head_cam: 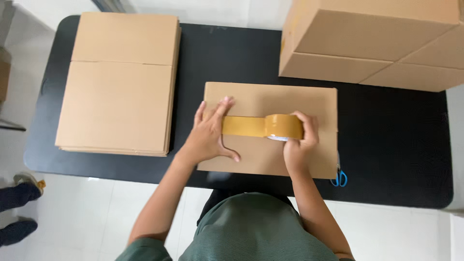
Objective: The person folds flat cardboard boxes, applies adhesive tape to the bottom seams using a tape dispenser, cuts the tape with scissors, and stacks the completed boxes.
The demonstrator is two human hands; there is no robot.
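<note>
Black table [386, 140]: two hands, one tape roll [284, 126].

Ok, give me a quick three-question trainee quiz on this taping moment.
1. True or false: the right hand holds the tape roll.
2. What is the left hand doing? A) lifting the scissors B) pressing the tape strip onto the box C) touching the flat stack
3. Fill in: the scissors lie on the table beside the box's ____ edge.

Key: 1 true; 2 B; 3 right.
</note>
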